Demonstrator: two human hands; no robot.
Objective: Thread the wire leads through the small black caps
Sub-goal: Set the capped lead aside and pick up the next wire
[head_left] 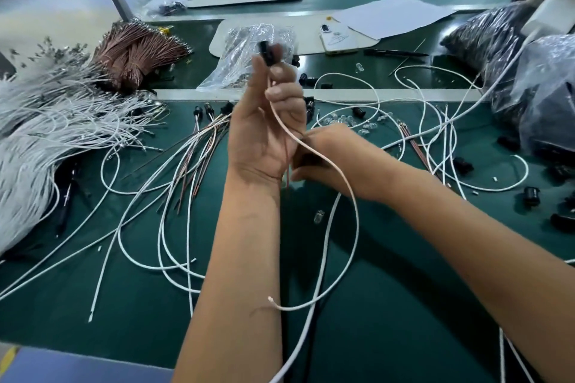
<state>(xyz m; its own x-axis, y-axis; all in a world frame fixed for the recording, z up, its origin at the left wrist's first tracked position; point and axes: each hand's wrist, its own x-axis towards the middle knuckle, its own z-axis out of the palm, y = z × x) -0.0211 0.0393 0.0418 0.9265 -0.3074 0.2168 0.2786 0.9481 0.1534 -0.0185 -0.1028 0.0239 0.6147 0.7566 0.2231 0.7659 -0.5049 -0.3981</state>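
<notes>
My left hand (264,121) is raised over the middle of the green table and pinches a small black cap (268,53) between thumb and fingertips. A white wire lead (348,190) hangs from the cap, loops down to the right and ends in a bare tip near my left forearm. A thin brown lead (287,165) also drops from the cap behind my palm. My right hand (329,155) sits just behind my left wrist, fingers curled around these leads lower down. Part of its grip is hidden by my left hand.
White leads (46,121) lie heaped at the left, with a brown wire bundle (137,53) behind. Loose white wires, black caps (532,196) and clear bulbs (345,120) scatter over the green mat (93,305). Black bags (510,50), a clear bag (249,40), a phone (337,37) and paper sit farther back.
</notes>
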